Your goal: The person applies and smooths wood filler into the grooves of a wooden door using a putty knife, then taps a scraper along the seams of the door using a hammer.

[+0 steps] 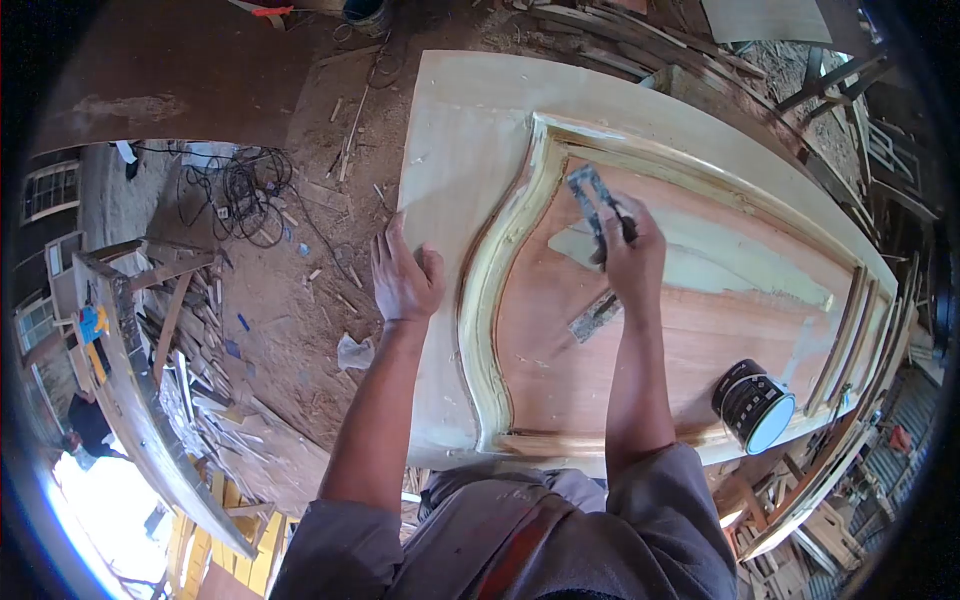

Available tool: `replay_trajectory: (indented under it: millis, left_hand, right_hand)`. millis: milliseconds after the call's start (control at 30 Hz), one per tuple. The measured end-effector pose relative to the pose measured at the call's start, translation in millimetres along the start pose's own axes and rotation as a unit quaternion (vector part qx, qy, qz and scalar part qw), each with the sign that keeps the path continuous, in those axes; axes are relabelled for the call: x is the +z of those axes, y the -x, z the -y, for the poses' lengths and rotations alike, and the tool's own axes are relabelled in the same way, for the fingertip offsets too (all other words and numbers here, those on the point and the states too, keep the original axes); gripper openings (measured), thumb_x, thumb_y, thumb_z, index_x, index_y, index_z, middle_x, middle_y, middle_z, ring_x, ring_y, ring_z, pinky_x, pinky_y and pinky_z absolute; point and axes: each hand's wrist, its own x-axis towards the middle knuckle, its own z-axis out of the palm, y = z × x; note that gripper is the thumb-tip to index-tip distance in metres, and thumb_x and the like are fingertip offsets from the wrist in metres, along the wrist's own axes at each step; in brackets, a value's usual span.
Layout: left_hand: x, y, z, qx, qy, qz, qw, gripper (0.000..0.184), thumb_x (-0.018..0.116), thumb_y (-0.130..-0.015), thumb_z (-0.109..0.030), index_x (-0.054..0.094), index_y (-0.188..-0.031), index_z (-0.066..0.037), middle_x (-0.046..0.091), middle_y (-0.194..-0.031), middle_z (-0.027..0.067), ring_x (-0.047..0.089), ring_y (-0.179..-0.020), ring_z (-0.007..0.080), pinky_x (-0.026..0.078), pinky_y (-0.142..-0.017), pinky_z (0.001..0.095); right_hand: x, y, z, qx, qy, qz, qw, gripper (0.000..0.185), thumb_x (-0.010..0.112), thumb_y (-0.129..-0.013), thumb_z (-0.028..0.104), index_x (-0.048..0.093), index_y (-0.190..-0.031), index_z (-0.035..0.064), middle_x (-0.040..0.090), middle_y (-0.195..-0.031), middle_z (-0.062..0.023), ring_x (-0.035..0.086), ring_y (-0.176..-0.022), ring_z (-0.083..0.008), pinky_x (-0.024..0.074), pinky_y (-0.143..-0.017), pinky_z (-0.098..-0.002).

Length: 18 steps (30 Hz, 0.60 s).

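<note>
Wooden panel (pixel 545 375) | right grip (pixel 635 258): curled round scraper (pixel 588 188) | left grip (pixel 407 277): loosely open at panel's edge

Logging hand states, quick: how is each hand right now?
Left hand: open, nothing seen in it, at the wooden panel's edge.
Right hand: closed, holding a smeared flat scraper.

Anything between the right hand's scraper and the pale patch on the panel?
Nothing visible: the right hand holds the scraper by the pale patch. Another blade and the can are nearer the wearer, neither between them.
</note>
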Motion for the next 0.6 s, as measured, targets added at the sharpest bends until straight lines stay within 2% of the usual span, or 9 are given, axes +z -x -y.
replay_trajectory:
  millis: [33, 133, 267, 367, 467, 600]
  left_hand:
    - [-1, 0, 1, -0.002, 0.000, 0.000, 1.000, 0.063, 0.062, -0.094, -0.022, 0.049, -0.150, 0.005, 0.062, -0.134, 0.0306, 0.060, -0.119, 0.0519, 0.050, -0.105, 0.0610]
    - [2, 0, 3, -0.006, 0.006, -0.003, 1.000, 0.064, 0.063, -0.093, -0.022, 0.049, -0.150, 0.004, 0.062, -0.134, 0.0308, 0.060, -0.122, 0.0518, 0.049, -0.107, 0.0610]
    - [3, 3, 4, -0.023, -0.001, 0.007, 1.000, 0.066, 0.064, -0.093, -0.022, 0.048, -0.151, 0.005, 0.061, -0.136, 0.0314, 0.058, -0.126, 0.0515, 0.048, -0.111, 0.0607]
    - [9, 5, 6, -0.026, 0.006, -0.015, 1.000, 0.070, 0.065, -0.092, -0.022, 0.047, -0.153, 0.005, 0.060, -0.141, 0.0322, 0.058, -0.130, 0.0509, 0.047, -0.113, 0.0599]
    - [9, 9, 11, -0.027, 0.013, -0.024, 0.999, 0.072, 0.067, -0.093, -0.023, 0.045, -0.156, 0.005, 0.059, -0.145, 0.0314, 0.057, -0.133, 0.0502, 0.046, -0.115, 0.0588]
    - [13, 14, 3, -0.015, 0.057, -0.065, 0.996, 0.070, 0.069, -0.095, -0.024, 0.048, -0.156, 0.002, 0.061, -0.141, 0.0285, 0.058, -0.132, 0.0498, 0.047, -0.114, 0.0587]
  right_hand:
    - [3, 7, -4, -0.047, 0.040, 0.007, 0.998, 0.029, 0.072, -0.110, 0.015, 0.071, -0.135, 0.0009, 0.071, -0.082, -0.0068, 0.065, -0.063, -0.0111, 0.0530, -0.054, -0.0297]
    - [-1, 48, -2, 0.071, -0.058, 0.015, 0.996, 0.028, 0.070, -0.111, 0.017, 0.070, -0.136, 0.0029, 0.071, -0.082, -0.0059, 0.066, -0.065, -0.0114, 0.0510, -0.053, -0.0296]
    - [-27, 117, -30, 0.080, -0.189, 0.011, 0.979, 0.025, 0.070, -0.112, 0.015, 0.068, -0.134, 0.0030, 0.073, -0.088, -0.0076, 0.068, -0.067, -0.0128, 0.0548, -0.056, -0.0305]
    - [-63, 177, -33, 0.138, -0.250, 0.043, 0.957, 0.019, 0.068, -0.112, 0.014, 0.063, -0.127, 0.0037, 0.076, -0.097, -0.0106, 0.071, -0.071, -0.0150, 0.0589, -0.060, -0.0321]
    - [-102, 241, -48, 0.162, -0.262, 0.030, 0.951, 0.015, 0.066, -0.112, 0.013, 0.058, -0.123, 0.0061, 0.077, -0.104, -0.0129, 0.073, -0.075, -0.0173, 0.0613, -0.063, -0.0336]
    - [-161, 330, -56, 0.170, -0.277, 0.017, 0.945, 0.022, 0.071, -0.106, 0.012, 0.055, -0.121, 0.0089, 0.076, -0.100, -0.0138, 0.075, -0.074, -0.0197, 0.0538, -0.056, -0.0297]
